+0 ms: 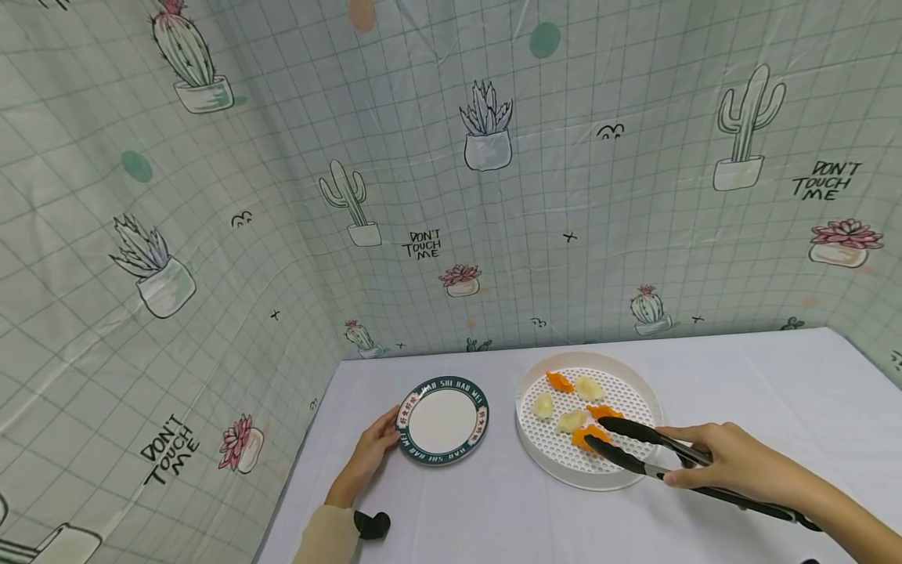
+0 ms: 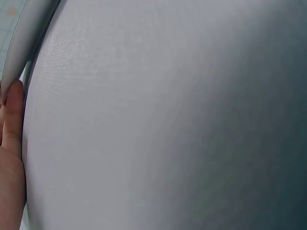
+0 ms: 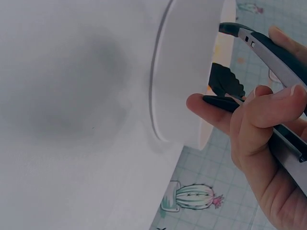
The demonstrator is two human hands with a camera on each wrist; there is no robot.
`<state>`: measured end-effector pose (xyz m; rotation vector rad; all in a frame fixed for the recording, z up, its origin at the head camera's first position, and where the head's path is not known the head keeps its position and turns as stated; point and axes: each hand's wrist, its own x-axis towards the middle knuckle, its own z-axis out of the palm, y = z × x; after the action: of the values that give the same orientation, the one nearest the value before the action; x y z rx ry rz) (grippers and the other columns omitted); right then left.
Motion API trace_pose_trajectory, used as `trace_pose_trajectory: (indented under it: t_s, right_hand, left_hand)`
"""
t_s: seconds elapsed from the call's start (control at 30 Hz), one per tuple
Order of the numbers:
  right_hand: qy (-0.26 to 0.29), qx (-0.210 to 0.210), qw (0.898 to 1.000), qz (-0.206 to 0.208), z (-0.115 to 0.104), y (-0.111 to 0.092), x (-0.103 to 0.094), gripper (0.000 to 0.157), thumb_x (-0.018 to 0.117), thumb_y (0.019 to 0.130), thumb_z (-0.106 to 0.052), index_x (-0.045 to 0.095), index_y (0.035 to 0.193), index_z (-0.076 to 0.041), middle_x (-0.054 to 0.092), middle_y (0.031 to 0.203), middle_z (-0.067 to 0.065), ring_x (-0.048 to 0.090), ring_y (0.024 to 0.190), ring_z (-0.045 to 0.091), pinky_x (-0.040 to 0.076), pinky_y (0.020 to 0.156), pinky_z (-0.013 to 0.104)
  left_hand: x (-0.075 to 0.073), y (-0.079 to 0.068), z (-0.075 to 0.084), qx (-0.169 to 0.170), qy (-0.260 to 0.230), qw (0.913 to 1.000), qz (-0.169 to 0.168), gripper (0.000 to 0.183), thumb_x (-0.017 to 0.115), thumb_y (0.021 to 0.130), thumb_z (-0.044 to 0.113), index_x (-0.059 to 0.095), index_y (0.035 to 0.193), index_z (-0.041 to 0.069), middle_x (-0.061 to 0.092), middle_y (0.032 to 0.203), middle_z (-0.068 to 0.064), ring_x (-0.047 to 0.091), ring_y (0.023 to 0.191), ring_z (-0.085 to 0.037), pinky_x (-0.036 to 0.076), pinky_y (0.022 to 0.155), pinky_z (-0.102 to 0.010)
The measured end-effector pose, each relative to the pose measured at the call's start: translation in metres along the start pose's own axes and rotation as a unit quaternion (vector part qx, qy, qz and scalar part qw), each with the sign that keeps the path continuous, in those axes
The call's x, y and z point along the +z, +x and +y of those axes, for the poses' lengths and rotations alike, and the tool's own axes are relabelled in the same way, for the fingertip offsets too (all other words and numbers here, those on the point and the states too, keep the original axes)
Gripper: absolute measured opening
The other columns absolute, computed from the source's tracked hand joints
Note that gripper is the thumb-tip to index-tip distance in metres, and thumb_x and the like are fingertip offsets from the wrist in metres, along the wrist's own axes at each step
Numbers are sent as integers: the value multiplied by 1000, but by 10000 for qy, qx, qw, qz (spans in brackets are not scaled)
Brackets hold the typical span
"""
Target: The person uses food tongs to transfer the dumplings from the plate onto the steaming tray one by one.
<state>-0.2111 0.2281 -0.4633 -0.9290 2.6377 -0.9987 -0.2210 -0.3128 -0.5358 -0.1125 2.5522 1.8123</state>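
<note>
At the left, a white plate (image 1: 442, 421) with a dark green lettered rim lies on the table. My left hand (image 1: 373, 445) holds its left edge, and in the left wrist view the thumb (image 2: 16, 103) is against the rim. My right hand (image 1: 726, 462) grips black-and-steel tongs (image 1: 687, 453). Their spread tips reach over a round white perforated tray (image 1: 539, 458), right at an orange dumpling (image 1: 590, 436). Another orange dumpling (image 1: 604, 412) lies just behind the tips, and a third (image 1: 560, 382) sits at the back. Pale dumplings (image 1: 588, 388) lie among them.
A white cloth covers the table (image 1: 493, 509). Cactus-printed fabric (image 1: 486, 211) hangs behind it and along the left side. A small black object (image 1: 372, 525) shows beside the left sleeve (image 1: 327, 536).
</note>
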Motion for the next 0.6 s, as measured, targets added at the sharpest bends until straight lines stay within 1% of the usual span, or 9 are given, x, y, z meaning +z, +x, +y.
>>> trace_pose_trajectory:
  t_s: [0.3, 0.47, 0.6]
  right_hand:
    - [101, 83, 9999, -14, -2, 1, 2, 65, 79, 85, -29, 57, 132, 11, 26, 61, -14, 27, 54, 0, 25, 47, 21]
    - [-59, 184, 9996, 201, -4, 1, 4, 68, 80, 83, -33, 58, 133, 8, 25, 62, -13, 26, 56, 0, 25, 48, 22]
    - [-191, 301, 9985, 424, -6, 1, 6, 71, 82, 81, -34, 58, 134, 7, 28, 63, -12, 29, 58, 0, 29, 50, 22]
  left_hand:
    - [0, -1, 1, 121, 110, 9999, 18, 51, 47, 100, -2, 34, 149, -10, 33, 153, -29, 27, 143, -44, 22, 116, -56]
    - [0, 0, 1, 107, 74, 9999, 20, 51, 47, 100, -2, 33, 149, -11, 33, 153, -29, 31, 142, -44, 24, 115, -55]
    - [0, 0, 2, 62, 10, 10000, 36, 51, 47, 100, -2, 33, 149, -11, 33, 153, -29, 34, 140, -44, 26, 115, -55]
